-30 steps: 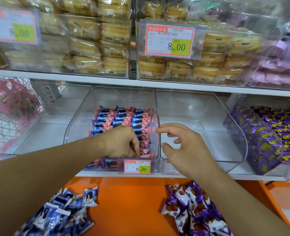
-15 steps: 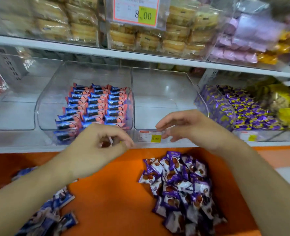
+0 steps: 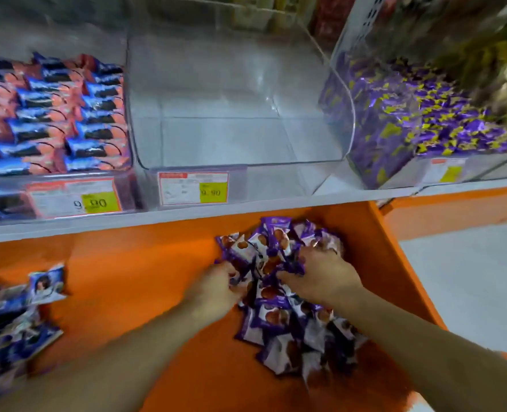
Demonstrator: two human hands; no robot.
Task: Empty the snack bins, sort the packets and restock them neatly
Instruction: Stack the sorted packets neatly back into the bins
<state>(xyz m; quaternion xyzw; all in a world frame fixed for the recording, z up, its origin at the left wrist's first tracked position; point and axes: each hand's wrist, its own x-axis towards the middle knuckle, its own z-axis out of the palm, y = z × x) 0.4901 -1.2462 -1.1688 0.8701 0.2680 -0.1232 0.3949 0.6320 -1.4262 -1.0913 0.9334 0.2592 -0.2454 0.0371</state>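
both hands have dropped from the shelf edge into the purple packets heaped on the orange tabletop. left hand and right hand curl round packets, likely gathering them for the empty clear bin above.

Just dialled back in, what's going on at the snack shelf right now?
A person is restocking. Both hands, left hand and right hand, are dug into the heap of purple-and-white snack packets on the orange ledge, fingers curling round some. The clear plastic middle bin above holds no packets. The bin of red-and-blue packets to its left is filled in rows. A second pile of blue-and-white packets waits at far left.
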